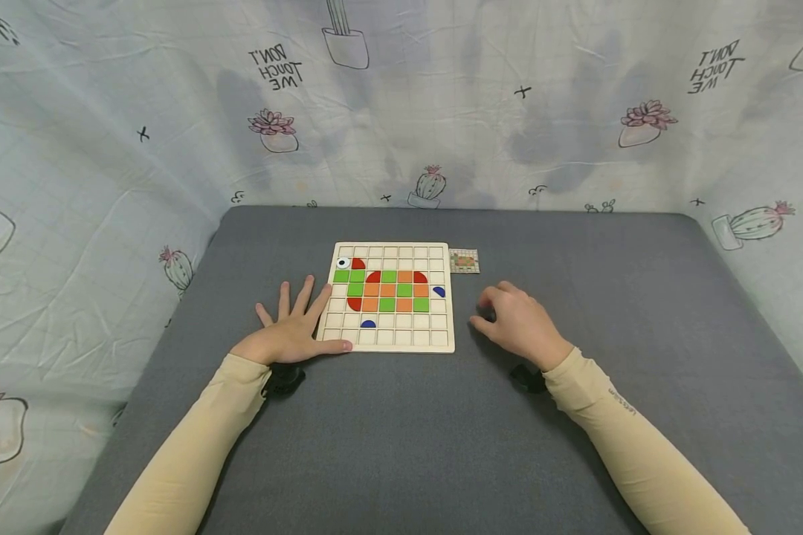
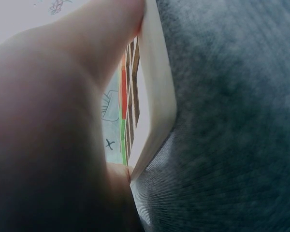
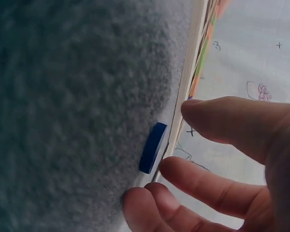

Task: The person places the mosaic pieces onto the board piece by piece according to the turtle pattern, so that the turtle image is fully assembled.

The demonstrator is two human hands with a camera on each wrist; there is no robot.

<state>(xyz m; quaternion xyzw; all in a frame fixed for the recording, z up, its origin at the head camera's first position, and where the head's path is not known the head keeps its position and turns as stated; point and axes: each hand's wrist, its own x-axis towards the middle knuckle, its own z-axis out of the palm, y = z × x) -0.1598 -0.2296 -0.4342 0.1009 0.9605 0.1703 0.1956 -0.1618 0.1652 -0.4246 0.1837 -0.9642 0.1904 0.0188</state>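
A square wooden grid board [image 1: 386, 339] lies on the table, bearing green, orange and red tiles, a round white eye piece [image 1: 343, 263] and two blue rounded pieces, one near the right edge [image 1: 439, 292] and one lower down [image 1: 369, 324]. Fingers spread, my left hand [image 1: 288, 332] rests at the board's left side, its thumb on the lower left corner. To the right of the board, my right hand [image 1: 522, 325] hovers low with thumb and fingers apart and loosely bent. Close by its fingertips a blue piece [image 3: 153, 147] lies on the cloth in the right wrist view.
A small pattern card [image 1: 465, 261] lies against the board's upper right side. Grey cloth [image 1: 401, 446] covers the table. Printed white curtains [image 1: 401, 104] hang behind it and at both sides. Black wrist devices show at the left wrist [image 1: 284, 379] and right wrist [image 1: 527, 377].
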